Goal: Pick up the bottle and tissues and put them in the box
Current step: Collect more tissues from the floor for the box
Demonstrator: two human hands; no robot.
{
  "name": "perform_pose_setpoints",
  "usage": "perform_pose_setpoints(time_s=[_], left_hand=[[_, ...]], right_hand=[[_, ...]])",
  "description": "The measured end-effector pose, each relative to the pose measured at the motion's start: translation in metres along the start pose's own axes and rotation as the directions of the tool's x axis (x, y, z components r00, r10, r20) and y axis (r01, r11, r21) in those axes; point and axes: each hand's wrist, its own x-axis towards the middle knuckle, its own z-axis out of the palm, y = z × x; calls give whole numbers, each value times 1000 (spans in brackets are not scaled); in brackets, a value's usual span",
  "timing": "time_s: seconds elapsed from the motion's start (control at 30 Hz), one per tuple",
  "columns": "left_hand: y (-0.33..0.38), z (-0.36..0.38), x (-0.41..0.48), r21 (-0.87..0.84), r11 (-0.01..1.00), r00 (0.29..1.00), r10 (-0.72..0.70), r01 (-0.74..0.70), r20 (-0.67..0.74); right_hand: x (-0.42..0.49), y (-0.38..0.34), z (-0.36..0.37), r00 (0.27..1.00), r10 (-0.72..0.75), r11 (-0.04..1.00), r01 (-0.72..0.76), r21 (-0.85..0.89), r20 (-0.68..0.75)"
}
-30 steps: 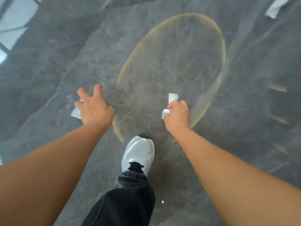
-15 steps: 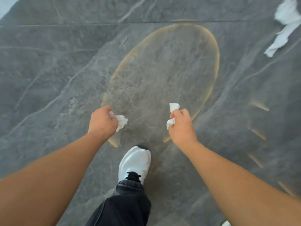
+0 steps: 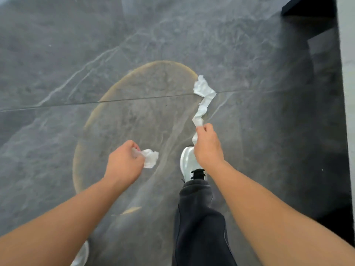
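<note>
My left hand (image 3: pixel 124 163) is closed around a crumpled white tissue (image 3: pixel 150 158) that sticks out to its right. My right hand (image 3: pixel 207 145) holds a small white tissue piece, whose lower end shows at its left edge. Its fingertips touch the near end of a long twisted white tissue strip (image 3: pixel 203 101) that lies on the grey floor and stretches away from me. Whether that strip is gripped I cannot tell. No bottle and no box are in view.
Grey marble-like floor (image 3: pixel 76 64) carries a tan oval ring mark (image 3: pixel 115 89). My white shoe (image 3: pixel 187 160) and dark trouser leg stand under the right arm; the other shoe (image 3: pixel 81 255) shows at the bottom left. Dark furniture (image 3: pixel 311 18) and a pale wall fill the right edge.
I stepped forward and the view swung right. The long tissue strip, earlier far at the upper right, now lies at my right hand's fingertips. My left hand closed on its tissue a second ago.
</note>
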Motion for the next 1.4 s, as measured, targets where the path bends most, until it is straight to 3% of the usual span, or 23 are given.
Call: perform_pose_setpoints(time_s=[0.1, 0.2, 0.3, 0.43, 0.57, 0.67, 0.9, 1.2, 1.4], left_hand=[[43, 43, 52, 30, 999, 1000, 18, -17, -25], [64, 82, 97, 54, 993, 991, -95, 101, -99], [74, 118, 111, 18, 970, 963, -236, 240, -126], [86, 150, 108, 23, 953, 952, -300, 301, -58], [96, 157, 121, -6, 941, 941, -337, 337, -35], [101, 151, 129, -46, 944, 943, -330, 328, -48], [50, 100, 85, -225, 897, 902, -413, 380, -121], [-128, 4, -103, -458, 681, 683, -704, 571, -195], [-253, -51, -260, -665, 470, 472, -860, 580, -195]], right_hand=[[76, 30, -3, 997, -73, 995, 72, -76, -5], [136, 45, -2, 998, -59, 992, 60, -115, 11], [169, 50, 5, 971, -123, 968, 163, -193, 207], [190, 55, 14, 921, -79, 971, 157, -178, 381], [196, 57, 23, 953, -123, 961, 184, -205, 276], [193, 60, 23, 940, -243, 923, 300, -242, 238], [116, 3, 37, 780, -408, 762, 577, -295, 474], [-105, -139, 73, 534, -566, 487, 831, -267, 629], [-289, -238, 99, 296, -608, 250, 952, -176, 737]])
